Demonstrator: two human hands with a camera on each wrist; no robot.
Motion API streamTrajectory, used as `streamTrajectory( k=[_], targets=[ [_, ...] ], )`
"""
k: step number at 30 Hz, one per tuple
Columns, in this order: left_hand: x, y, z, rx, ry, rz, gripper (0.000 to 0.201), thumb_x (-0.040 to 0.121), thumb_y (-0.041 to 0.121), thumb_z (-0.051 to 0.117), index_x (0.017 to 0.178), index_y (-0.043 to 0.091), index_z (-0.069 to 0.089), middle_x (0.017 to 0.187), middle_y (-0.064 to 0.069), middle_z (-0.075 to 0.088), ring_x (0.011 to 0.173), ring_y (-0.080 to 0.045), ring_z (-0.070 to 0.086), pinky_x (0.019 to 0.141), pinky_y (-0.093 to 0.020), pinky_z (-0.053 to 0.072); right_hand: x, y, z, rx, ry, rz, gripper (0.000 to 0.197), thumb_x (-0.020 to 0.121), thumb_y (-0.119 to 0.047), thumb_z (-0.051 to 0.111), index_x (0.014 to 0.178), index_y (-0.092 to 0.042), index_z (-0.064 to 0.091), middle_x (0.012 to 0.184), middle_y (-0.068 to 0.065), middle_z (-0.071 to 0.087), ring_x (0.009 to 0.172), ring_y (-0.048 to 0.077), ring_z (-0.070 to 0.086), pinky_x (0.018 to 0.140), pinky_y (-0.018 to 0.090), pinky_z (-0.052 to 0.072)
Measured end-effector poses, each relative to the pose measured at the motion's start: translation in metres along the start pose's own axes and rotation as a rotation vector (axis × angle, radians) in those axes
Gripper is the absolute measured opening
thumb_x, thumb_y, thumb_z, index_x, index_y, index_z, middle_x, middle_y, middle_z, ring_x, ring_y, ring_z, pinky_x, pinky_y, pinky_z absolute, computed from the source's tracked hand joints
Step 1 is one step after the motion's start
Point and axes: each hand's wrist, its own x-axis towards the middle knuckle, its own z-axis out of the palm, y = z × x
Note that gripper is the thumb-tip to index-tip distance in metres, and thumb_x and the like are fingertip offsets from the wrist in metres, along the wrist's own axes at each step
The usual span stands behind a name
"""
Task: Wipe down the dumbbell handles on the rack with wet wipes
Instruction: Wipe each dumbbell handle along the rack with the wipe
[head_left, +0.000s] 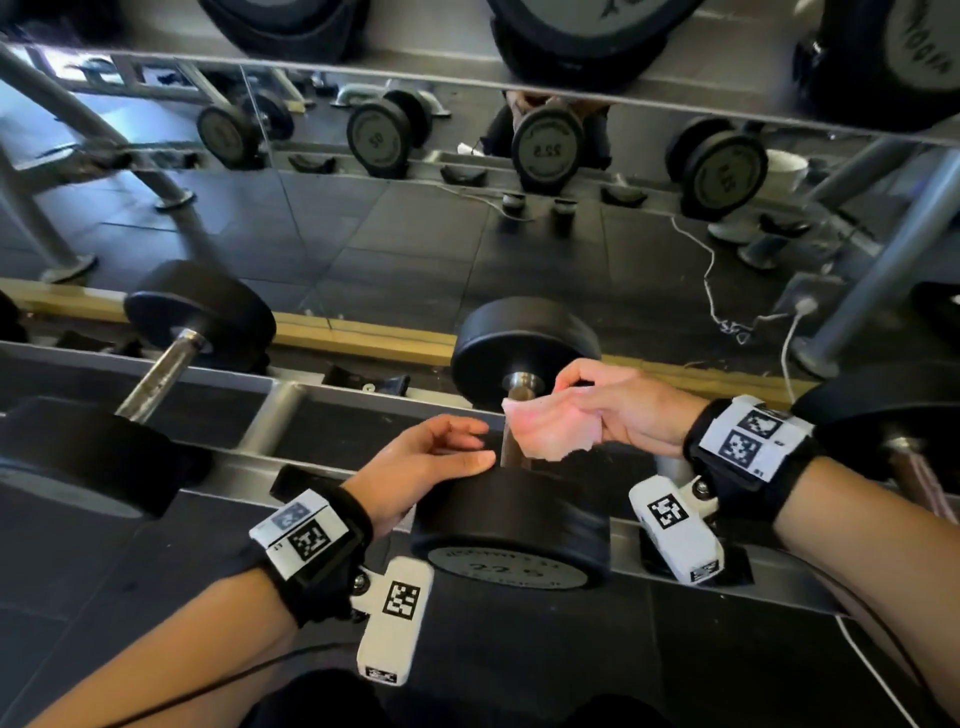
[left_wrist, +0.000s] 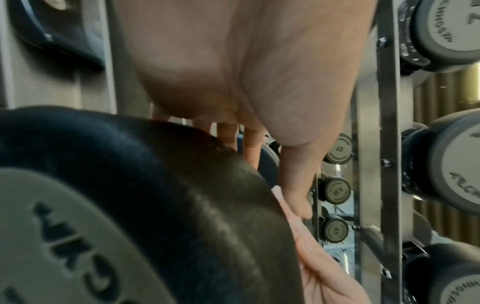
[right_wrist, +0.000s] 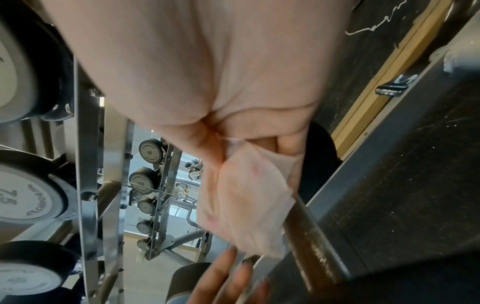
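Grey steel dumbbell rack (head_left: 291, 400) by a mirrored gym wall (head_left: 363, 218); right hand (head_left: 618, 405) pinches pale wet wipe (head_left: 550, 434) against metal dumbbell handle (head_left: 511, 452); left hand (head_left: 421, 467) relaxed, fingers straight.

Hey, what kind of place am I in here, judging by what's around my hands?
Most likely a gym's free-weights area. Rubber-headed dumbbells sit in cradles on a metal rack, a wall mirror behind reflects more numbered dumbbells, and the floor is dark rubber tile.

Grey metal rack (head_left: 291, 384) carrying black dumbbells on its rails: middle dumbbell (head_left: 524, 519) (marked 22.5), left dumbbell (head_left: 197, 312) beside it
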Motion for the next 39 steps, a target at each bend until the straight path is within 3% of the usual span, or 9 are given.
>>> streamTrajectory(
  k=[3, 6, 13, 16, 20, 27, 30, 34, 39],
  targets=[
    [0.006, 0.012, -0.002, 0.044, 0.004, 0.046, 0.073, 0.069, 0.033, 0.084, 0.137, 0.032, 0.056, 0.132, 0.006, 0.062, 0.125, -0.011, 0.055, 0.108, -0.035, 0.042, -0.002, -0.008, 0.015, -0.01, 0.13, -0.025, 0.017, 0.099, -0.003, 0.047, 0.092, -0.014, 0.057, 0.084, 0.01, 0.054, 0.071, 0.017, 0.053, 0.059, 0.029, 0.042],
    [0.014, 0.019, -0.002, -0.082, -0.085, 0.031, 0.076, 0.071, 0.018, 0.077, 0.142, 0.022, 0.05, 0.13, -0.002, 0.067, 0.123, -0.017, 0.061, 0.107, -0.04, 0.047, -0.004, -0.008, 0.035, 0.05, 0.138, -0.012, 0.016, 0.1, -0.002, 0.044, 0.094, -0.013, 0.053, 0.082, 0.01, 0.052, 0.068, 0.015, 0.053, 0.056, 0.026, 0.043],
    [0.028, 0.019, -0.002, -0.092, -0.064, -0.022, 0.01, 0.089, 0.028, 0.07, 0.088, 0.017, 0.071, 0.09, -0.005, 0.07, 0.086, -0.017, 0.069, 0.077, -0.029, 0.055, -0.001, -0.006, 0.058, -0.169, 0.27, -0.041, 0.008, 0.095, -0.007, 0.055, 0.092, -0.015, 0.057, 0.087, 0.012, 0.058, 0.082, 0.025, 0.054, 0.07, 0.039, 0.043],
    [0.035, 0.017, -0.009, -0.089, -0.041, -0.043, 0.011, 0.091, 0.02, 0.067, 0.083, 0.013, 0.07, 0.079, -0.006, 0.066, 0.074, -0.017, 0.066, 0.067, -0.029, 0.055, 0.001, -0.004, 0.064, -0.24, 0.255, -0.046, 0.008, 0.093, -0.01, 0.061, 0.1, -0.012, 0.058, 0.095, 0.015, 0.064, 0.089, 0.025, 0.06, 0.08, 0.046, 0.051],
    [0.043, 0.015, -0.032, -0.037, 0.078, -0.001, 0.019, 0.095, 0.018, 0.064, 0.076, 0.015, 0.068, 0.079, -0.004, 0.07, 0.074, -0.014, 0.069, 0.066, -0.028, 0.057, -0.006, 0.003, 0.058, -0.185, 0.22, 0.023, 0.016, 0.094, -0.008, 0.062, 0.108, -0.013, 0.058, 0.106, 0.009, 0.07, 0.089, 0.024, 0.071, 0.082, 0.033, 0.059],
    [0.077, 0.027, -0.044, 0.559, 0.206, 0.254, 0.02, 0.097, 0.029, 0.06, 0.077, 0.023, 0.059, 0.079, 0.002, 0.07, 0.078, -0.012, 0.067, 0.069, -0.028, 0.054, -0.037, 0.027, 0.05, -0.147, 0.099, 0.044, 0.025, 0.095, -0.024, 0.057, 0.112, -0.011, 0.07, 0.108, 0.001, 0.074, 0.105, 0.01, 0.069, 0.083, 0.016, 0.052],
    [0.084, 0.021, -0.033, 0.676, 0.106, 0.284, 0.016, 0.096, 0.03, 0.06, 0.081, 0.025, 0.061, 0.082, 0.006, 0.071, 0.081, -0.003, 0.066, 0.072, -0.025, 0.05, -0.045, 0.036, 0.054, 0.012, 0.118, 0.079, 0.04, 0.084, -0.04, 0.061, 0.11, -0.012, 0.072, 0.11, 0.007, 0.074, 0.106, 0.02, 0.069, 0.085, 0.023, 0.054],
    [0.089, 0.026, -0.033, 0.71, -0.082, 0.302, 0.014, 0.096, 0.022, 0.062, 0.082, 0.023, 0.061, 0.102, 0.006, 0.073, 0.11, -0.002, 0.065, 0.095, -0.032, 0.053, -0.047, 0.042, 0.058, 0.072, 0.189, 0.068, 0.044, 0.074, -0.049, 0.068, 0.099, -0.014, 0.076, 0.105, 0.01, 0.074, 0.099, 0.02, 0.07, 0.083, 0.024, 0.054],
    [0.102, 0.058, -0.048, 1.036, -0.15, 0.371, 0.01, 0.097, 0.029, 0.059, 0.088, 0.024, 0.06, 0.087, 0.002, 0.069, 0.082, -0.014, 0.065, 0.073, -0.026, 0.048, -0.048, 0.05, 0.063, 0.098, 0.216, 0.074, 0.047, 0.073, -0.061, 0.071, 0.098, -0.021, 0.076, 0.104, 0.01, 0.075, 0.098, 0.02, 0.071, 0.08, 0.025, 0.056]
  ],
)
